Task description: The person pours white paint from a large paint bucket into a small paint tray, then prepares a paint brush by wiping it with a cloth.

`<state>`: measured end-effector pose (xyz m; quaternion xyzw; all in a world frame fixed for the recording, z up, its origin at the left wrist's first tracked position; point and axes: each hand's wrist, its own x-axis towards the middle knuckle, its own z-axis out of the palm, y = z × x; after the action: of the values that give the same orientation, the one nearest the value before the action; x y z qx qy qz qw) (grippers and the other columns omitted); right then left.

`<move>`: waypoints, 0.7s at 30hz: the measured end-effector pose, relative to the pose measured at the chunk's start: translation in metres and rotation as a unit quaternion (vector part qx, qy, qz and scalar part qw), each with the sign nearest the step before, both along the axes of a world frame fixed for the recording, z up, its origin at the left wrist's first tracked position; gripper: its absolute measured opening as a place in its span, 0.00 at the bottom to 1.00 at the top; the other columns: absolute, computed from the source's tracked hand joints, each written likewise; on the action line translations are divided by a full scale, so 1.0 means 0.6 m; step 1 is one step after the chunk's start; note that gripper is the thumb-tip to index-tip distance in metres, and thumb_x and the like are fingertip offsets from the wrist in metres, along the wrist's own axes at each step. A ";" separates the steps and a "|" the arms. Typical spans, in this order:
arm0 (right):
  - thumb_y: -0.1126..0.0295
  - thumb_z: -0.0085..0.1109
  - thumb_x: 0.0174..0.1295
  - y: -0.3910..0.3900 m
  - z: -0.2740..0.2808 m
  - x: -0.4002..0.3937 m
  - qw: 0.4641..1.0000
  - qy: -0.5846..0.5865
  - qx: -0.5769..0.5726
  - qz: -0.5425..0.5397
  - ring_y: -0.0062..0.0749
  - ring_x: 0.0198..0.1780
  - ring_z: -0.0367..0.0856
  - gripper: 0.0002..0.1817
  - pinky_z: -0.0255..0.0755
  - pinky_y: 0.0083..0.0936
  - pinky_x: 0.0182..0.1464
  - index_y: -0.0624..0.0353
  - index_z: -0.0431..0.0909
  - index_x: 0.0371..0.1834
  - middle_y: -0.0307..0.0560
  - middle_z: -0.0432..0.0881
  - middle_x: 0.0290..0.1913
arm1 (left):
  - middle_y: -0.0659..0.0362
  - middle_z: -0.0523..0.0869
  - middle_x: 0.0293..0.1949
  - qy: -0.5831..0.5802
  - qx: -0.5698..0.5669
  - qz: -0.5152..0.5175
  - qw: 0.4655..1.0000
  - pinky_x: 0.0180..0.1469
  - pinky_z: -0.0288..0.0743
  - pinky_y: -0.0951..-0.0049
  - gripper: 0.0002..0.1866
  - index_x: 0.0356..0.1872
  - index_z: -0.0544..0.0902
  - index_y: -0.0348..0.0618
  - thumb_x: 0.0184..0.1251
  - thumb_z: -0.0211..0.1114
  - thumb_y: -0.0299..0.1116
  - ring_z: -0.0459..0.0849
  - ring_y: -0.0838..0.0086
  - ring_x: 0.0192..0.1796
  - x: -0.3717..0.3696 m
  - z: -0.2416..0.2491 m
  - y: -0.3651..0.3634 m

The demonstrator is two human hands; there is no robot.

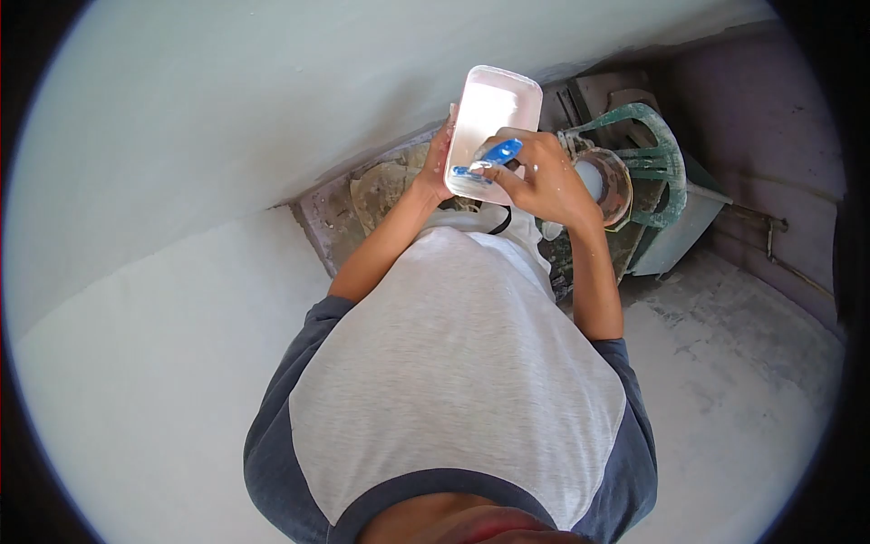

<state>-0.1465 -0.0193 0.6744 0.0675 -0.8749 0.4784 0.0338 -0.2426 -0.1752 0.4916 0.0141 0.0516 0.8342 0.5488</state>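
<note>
Grip of the right hand (544, 177) clenches a blue-handled putty knife (489, 159) against the white plastic tray (489, 118) grasped by the left hand (437, 168), so a careless scrape could tip wet filler over the tray's rim.

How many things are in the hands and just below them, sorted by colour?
White: 1, the tub in the left hand
Blue: 1, the scraper handle in the right hand
Clear: 1, the bucket beneath
Green: 1, the plastic chair
Total: 4
</note>
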 end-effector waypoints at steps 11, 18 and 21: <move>0.73 0.70 0.60 0.021 0.003 0.012 0.994 0.021 0.059 -0.094 0.52 0.32 0.85 0.07 0.75 0.37 0.35 0.66 0.87 0.38 0.57 0.87 0.35 | 0.50 0.80 0.70 0.039 -0.085 0.019 0.995 0.69 0.81 0.46 0.39 0.79 0.68 0.50 0.79 0.50 0.66 0.83 0.56 0.68 0.012 0.033 -0.009; 0.75 0.69 0.59 -0.016 -0.014 0.006 0.999 0.005 -0.001 -0.046 0.58 0.32 0.84 0.06 0.76 0.42 0.36 0.69 0.85 0.34 0.61 0.84 0.32 | 0.49 0.79 0.71 0.026 -0.075 0.011 0.997 0.70 0.79 0.45 0.38 0.79 0.68 0.49 0.82 0.44 0.65 0.82 0.55 0.69 0.010 0.018 -0.012; 0.74 0.69 0.60 -0.008 -0.023 -0.006 0.996 0.042 0.010 -0.082 0.56 0.34 0.85 0.07 0.76 0.40 0.38 0.67 0.86 0.38 0.59 0.86 0.34 | 0.51 0.79 0.70 0.026 -0.126 0.024 0.991 0.70 0.80 0.47 0.38 0.79 0.68 0.50 0.81 0.45 0.65 0.82 0.56 0.69 0.018 0.023 -0.016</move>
<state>-0.1499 -0.0240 0.6608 0.0160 -0.8800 0.4619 0.1092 -0.2316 -0.1848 0.5054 -0.0347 0.1709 0.8332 0.5248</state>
